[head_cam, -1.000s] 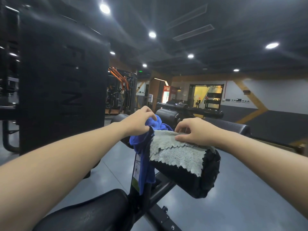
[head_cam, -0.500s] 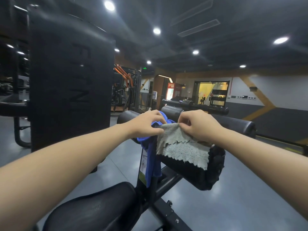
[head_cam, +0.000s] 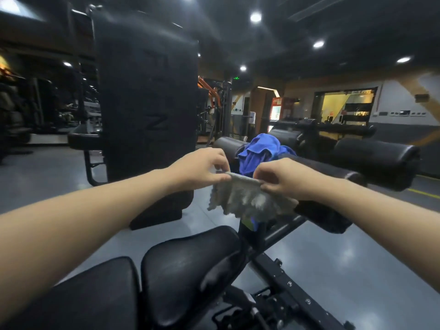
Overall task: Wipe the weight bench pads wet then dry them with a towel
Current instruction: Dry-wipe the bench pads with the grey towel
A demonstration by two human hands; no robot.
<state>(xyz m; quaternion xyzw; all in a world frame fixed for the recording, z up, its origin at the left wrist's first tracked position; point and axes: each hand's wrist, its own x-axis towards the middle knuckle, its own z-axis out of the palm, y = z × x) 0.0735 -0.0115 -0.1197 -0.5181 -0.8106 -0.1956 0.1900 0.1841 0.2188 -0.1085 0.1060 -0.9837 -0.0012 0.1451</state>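
A grey fluffy towel (head_cam: 247,201) hangs in the air, stretched between my hands. My left hand (head_cam: 202,170) pinches its left top corner and my right hand (head_cam: 283,178) pinches its right top edge. Behind the towel lies a black roller pad (head_cam: 319,215) of the bench, partly hidden by my right forearm. A blue cloth (head_cam: 259,150) lies bunched on top of the roller post, held by neither hand. Two black seat pads (head_cam: 190,265) sit below my arms.
A tall black upright back pad (head_cam: 147,103) stands at the left. A second black roller pad (head_cam: 376,160) lies further right. The bench's black frame bar (head_cam: 292,289) runs down to the right over a glossy grey floor. Other gym machines stand in the background.
My left hand has let go of the blue cloth and taken the grey towel's left corner. Both hands have lifted the towel off the roller pad. The view has tilted down.
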